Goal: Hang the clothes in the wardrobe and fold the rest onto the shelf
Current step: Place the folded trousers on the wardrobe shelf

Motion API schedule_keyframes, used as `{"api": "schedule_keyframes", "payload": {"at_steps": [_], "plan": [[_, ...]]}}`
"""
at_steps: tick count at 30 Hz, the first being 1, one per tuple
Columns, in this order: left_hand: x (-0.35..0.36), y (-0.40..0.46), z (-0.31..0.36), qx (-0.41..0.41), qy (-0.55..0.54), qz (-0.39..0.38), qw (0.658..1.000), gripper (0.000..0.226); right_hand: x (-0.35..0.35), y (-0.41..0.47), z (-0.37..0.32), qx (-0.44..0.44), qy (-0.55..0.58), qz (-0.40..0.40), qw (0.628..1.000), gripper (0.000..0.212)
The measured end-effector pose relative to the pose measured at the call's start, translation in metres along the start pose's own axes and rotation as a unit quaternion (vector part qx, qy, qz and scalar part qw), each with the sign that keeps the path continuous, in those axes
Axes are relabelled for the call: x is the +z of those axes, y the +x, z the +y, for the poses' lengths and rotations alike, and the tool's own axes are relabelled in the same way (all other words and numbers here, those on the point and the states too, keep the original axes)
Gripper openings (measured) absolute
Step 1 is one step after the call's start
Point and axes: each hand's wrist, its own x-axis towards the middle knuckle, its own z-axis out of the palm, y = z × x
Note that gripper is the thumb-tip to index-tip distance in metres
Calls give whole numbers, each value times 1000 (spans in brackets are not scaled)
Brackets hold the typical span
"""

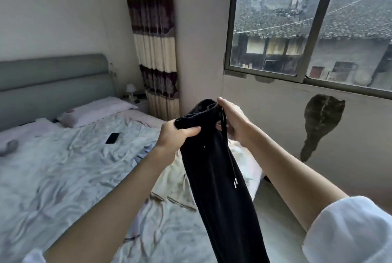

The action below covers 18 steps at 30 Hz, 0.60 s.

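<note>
A pair of black drawstring trousers [214, 169] hangs in front of me over the bed's right side. My left hand [172, 136] grips the waistband at its left end, thumb curled over the cloth. My right hand [232, 120] holds the waistband's right end, fingers tucked behind the fabric by the drawstring. The cord with metal tips dangles down the front. The legs fall out of view at the bottom. More light-coloured clothes [176, 186] lie crumpled on the bed below the trousers. No wardrobe or shelf is in view.
The bed [63, 173] with a rumpled pale cover fills the left, with a black phone [112, 138] and pink pillow [95, 111] on it. A nightstand with a small lamp [130, 91] and a striped curtain [154, 40] stand behind. A window [307, 29] is on the right wall.
</note>
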Motion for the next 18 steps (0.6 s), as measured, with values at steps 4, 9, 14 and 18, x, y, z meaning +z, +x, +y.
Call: {"api": "schedule_keyframes", "payload": {"at_steps": [4, 9, 14, 18], "plan": [[-114, 37, -65, -75, 21, 120, 990, 21, 98, 33, 78, 57, -44, -69, 995, 41], [-221, 66, -167, -150, 70, 221, 961, 28, 161, 58, 188, 155, -56, -111, 980, 42], [-297, 98, -259, -172, 135, 284, 934, 31, 212, 83, 286, 248, -33, -117, 961, 38], [-319, 116, -309, -151, 205, 283, 925, 38, 244, 92, 341, 300, -13, -130, 945, 37]]}}
